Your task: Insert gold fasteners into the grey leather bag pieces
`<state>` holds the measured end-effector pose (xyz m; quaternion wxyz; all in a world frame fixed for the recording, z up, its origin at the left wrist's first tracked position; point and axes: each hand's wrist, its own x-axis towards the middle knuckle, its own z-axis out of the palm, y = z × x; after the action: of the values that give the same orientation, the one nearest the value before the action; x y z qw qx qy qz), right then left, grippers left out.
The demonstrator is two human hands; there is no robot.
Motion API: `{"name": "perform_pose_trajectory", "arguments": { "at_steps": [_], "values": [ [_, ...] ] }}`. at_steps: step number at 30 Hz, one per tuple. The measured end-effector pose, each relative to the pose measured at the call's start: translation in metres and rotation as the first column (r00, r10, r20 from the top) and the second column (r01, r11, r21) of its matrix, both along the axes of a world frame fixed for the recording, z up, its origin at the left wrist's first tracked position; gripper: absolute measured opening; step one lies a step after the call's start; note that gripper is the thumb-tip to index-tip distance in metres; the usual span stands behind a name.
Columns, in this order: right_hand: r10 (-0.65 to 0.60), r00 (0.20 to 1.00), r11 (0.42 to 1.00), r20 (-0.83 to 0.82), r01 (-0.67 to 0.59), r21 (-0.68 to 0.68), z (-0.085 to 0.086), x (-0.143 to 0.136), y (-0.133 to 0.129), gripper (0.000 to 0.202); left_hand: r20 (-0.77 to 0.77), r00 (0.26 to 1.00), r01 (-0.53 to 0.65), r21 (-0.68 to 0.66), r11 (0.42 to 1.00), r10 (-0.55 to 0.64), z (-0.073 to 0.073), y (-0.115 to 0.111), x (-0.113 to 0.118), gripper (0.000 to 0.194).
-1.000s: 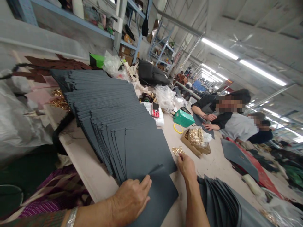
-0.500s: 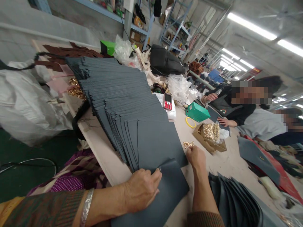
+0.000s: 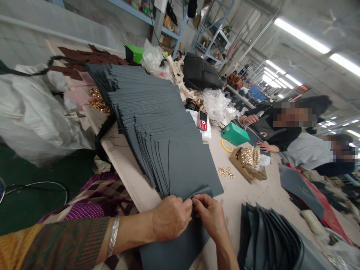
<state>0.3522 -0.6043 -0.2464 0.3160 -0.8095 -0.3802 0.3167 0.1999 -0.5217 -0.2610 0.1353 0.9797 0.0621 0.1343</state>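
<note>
At table edge, grey sheet (image 3: 180, 240) is pinched at its top corner by left hand (image 3: 171, 217) and right hand (image 3: 209, 215); fitting step judged underway; gold studs (image 3: 226, 172) likely needed next.

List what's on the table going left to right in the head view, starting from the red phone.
Red phone → green box → cardboard tray of gold fittings → co-worker's hand on the table.
</note>
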Motion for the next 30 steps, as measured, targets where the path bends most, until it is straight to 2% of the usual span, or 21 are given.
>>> {"name": "perform_pose_trajectory", "arguments": {
  "at_steps": [5,10,14,22,26,30],
  "values": [
    [-0.002,1.000,0.999,-0.017,0.001,-0.049,0.007,0.003,0.008,0.027,0.005,1.000,-0.008,-0.005,1.000,0.008,0.001,0.000,-0.001,0.021],
    [-0.077,0.987,0.994,-0.143,0.064,-0.090,0.006,0.005,0.016,0.026,0.010,1.000,0.001,-0.017,1.000,-0.001,0.000,-0.001,-0.001,0.020],
    [-0.157,0.969,0.977,-0.193,0.124,-0.172,0.007,0.006,0.023,0.023,0.022,1.000,0.002,-0.031,1.000,-0.001,0.000,-0.001,-0.002,0.018],
    [-0.196,0.958,0.933,-0.207,0.118,-0.339,0.011,0.016,0.033,0.020,-0.002,0.999,0.041,-0.052,0.998,-0.041,0.002,0.001,-0.004,0.019],
    [-0.194,0.970,0.937,-0.149,0.138,-0.320,0.011,0.010,0.034,0.019,0.000,0.999,0.036,-0.055,0.998,-0.036,0.002,0.002,-0.004,0.017],
    [-0.165,0.986,0.971,-0.023,0.158,-0.181,0.013,-0.002,0.021,0.021,0.018,1.000,0.026,-0.062,0.998,-0.025,0.004,0.002,-0.006,0.014]
  ]
}}
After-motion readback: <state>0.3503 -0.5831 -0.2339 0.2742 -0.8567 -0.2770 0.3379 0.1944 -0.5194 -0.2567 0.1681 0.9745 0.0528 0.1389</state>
